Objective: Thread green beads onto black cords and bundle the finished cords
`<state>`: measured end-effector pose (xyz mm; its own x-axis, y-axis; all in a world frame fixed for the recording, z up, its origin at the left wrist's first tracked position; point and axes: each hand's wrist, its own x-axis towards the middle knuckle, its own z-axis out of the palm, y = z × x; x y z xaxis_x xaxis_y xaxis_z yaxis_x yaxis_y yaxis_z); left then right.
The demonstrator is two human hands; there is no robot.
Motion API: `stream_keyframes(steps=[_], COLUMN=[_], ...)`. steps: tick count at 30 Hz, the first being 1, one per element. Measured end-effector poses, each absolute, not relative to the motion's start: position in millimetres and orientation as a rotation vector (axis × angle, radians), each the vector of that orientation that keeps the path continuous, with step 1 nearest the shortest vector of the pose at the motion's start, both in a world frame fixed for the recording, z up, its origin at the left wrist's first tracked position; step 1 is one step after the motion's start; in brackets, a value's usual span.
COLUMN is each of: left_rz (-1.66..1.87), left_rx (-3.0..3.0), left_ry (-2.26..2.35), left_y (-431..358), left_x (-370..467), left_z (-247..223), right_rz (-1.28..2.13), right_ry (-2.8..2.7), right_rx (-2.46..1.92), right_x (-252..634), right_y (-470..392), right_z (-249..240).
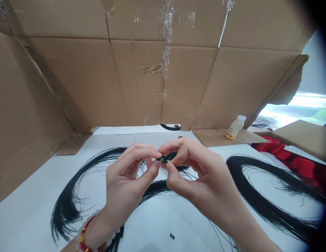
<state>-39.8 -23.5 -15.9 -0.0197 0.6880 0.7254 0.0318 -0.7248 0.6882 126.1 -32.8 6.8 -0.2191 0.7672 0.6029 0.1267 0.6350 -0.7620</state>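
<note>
Small dark bead piece (160,159) is at centre, raised over white table (147,229). Left hand (130,178) pinches it, thumb against index finger; right hand (201,171) curls close at it, whether gripping, cannot tell. Risk: tiny piece may slip if pinch loosens, then get lost among black strands (159,187) below; stray strands could also snag fingers.

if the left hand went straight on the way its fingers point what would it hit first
Likely the right hand, at its fingertips, just past the small dark piece pinched in the left hand; depth is hard to judge.
</note>
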Motion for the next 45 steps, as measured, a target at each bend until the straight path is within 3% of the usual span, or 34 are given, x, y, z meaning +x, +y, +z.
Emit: stream_keyframes(steps=[45], left_rz=[1.735], left_rx=[1.832], left_ry=[0.703], left_y=[-17.3], left_x=[-43.4], left_z=[-17.3], right_rz=[0.606], right_ry=[-1.832], right_rx=[-0.771], right_x=[132.0], right_y=[-33.0], right_z=[10.2])
